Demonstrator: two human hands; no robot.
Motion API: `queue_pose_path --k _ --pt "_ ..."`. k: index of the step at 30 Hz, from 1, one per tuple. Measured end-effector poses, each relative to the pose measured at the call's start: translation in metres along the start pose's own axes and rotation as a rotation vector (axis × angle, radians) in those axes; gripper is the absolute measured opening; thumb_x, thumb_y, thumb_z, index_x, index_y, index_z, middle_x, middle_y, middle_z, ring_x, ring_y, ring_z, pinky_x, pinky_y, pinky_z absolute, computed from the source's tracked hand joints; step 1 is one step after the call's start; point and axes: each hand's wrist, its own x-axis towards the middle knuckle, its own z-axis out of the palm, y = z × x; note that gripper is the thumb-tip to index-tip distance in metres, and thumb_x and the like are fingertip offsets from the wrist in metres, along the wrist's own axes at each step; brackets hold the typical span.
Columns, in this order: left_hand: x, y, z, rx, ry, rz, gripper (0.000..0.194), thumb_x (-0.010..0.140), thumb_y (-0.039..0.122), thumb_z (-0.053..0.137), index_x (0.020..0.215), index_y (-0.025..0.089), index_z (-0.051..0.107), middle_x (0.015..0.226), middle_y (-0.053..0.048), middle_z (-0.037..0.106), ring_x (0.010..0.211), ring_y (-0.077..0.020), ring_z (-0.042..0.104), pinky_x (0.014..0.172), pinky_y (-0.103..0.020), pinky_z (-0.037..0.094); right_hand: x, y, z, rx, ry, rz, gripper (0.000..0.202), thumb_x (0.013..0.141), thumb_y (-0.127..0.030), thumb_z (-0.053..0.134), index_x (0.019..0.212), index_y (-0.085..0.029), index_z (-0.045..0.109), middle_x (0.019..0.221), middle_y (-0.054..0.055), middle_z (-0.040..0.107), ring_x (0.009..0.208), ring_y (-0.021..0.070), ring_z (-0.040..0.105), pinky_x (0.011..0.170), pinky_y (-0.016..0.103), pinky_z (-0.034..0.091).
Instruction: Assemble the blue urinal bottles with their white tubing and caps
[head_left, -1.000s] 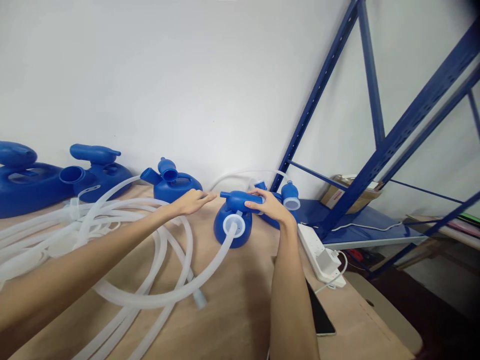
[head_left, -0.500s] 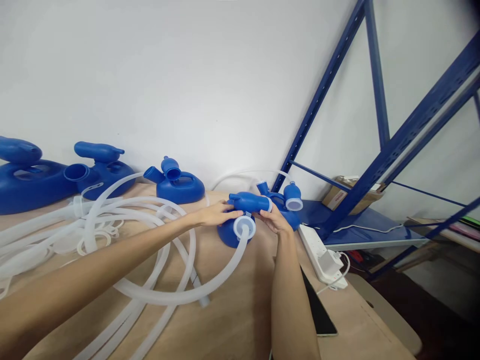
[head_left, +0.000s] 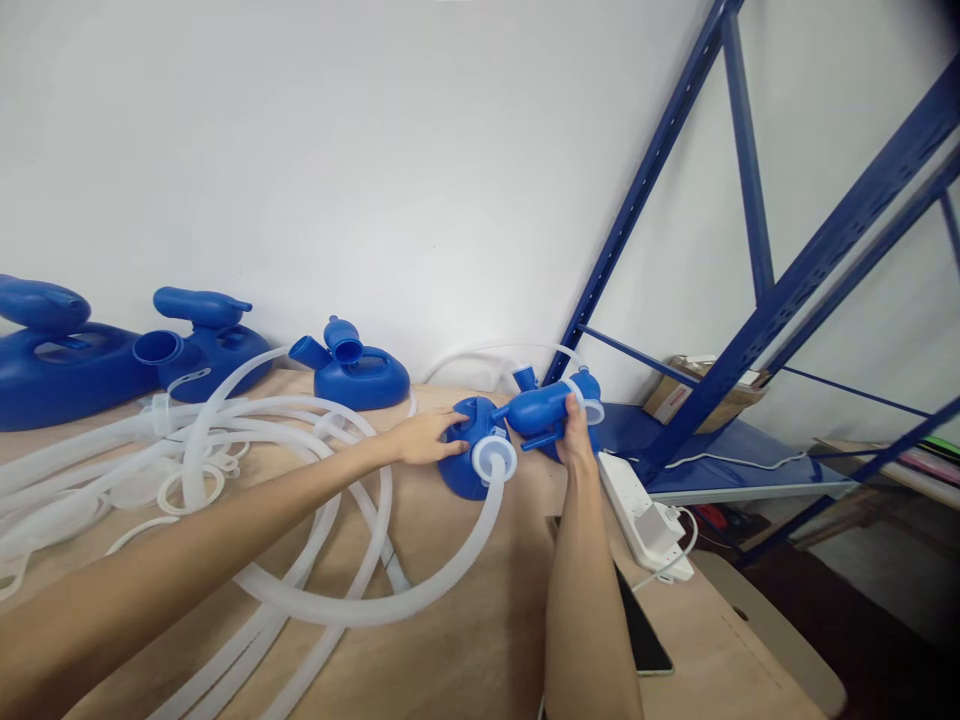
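Observation:
On the table in front of me stands a blue urinal bottle. A white cap is on its mouth, with a ribbed translucent hose running out of it. My left hand grips the bottle's left side, fingers over the top and thumb lower down. Right of it, my right hand is closed around a blue bottle-shaped funnel with a narrow spout pointing left and a pale rim. This funnel is raised, apart from the bottle, and partly covers another blue urinal bottle behind.
More blue urinal bottles line the wall at left. Coiled translucent hoses spread over the table's left side. To the right are a white power strip, a dark tablet-like device and a blue metal shelf rack.
The blue funnel has come off the top of the urinal bottle and moved right in my right hand. My left hand stays at the bottle.

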Motion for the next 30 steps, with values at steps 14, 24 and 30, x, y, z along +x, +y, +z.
queue_pose_path --k 14,24,30 --pt "-0.069 0.065 -0.101 -0.411 0.158 0.088 0.098 0.069 0.048 0.09 0.154 0.026 0.046 0.145 -0.012 0.059 0.13 -0.0324 0.059 0.103 -0.041 0.051 -0.06 -0.134 0.139 -0.22 -0.384 -0.507 0.068 0.068 -0.085 0.073 0.092 -0.023 0.058 0.078 -0.001 0.053 0.07 0.0172 0.049 0.066 0.032 0.047" --pt "-0.112 0.133 -0.104 -0.071 0.443 0.085 0.04 0.07 0.036 0.081 0.102 0.02 0.064 0.078 0.004 0.065 0.067 -0.0147 0.059 0.061 -0.026 0.044 -0.103 -0.166 0.155 -0.317 -0.222 -0.701 0.066 0.069 -0.087 0.07 0.09 -0.026 0.061 0.072 -0.001 0.055 0.063 0.0172 0.048 0.06 0.034 0.045" --pt "-0.114 0.132 -0.107 -0.089 0.46 0.005 0.038 0.068 0.042 0.081 0.096 0.02 0.066 0.072 0.004 0.066 0.063 -0.0155 0.059 0.057 -0.026 0.042 -0.103 -0.167 0.156 -0.303 -0.226 -0.636 0.064 0.07 -0.077 0.078 0.108 -0.025 0.069 0.092 0.004 0.071 0.079 0.0246 0.065 0.072 0.039 0.055"
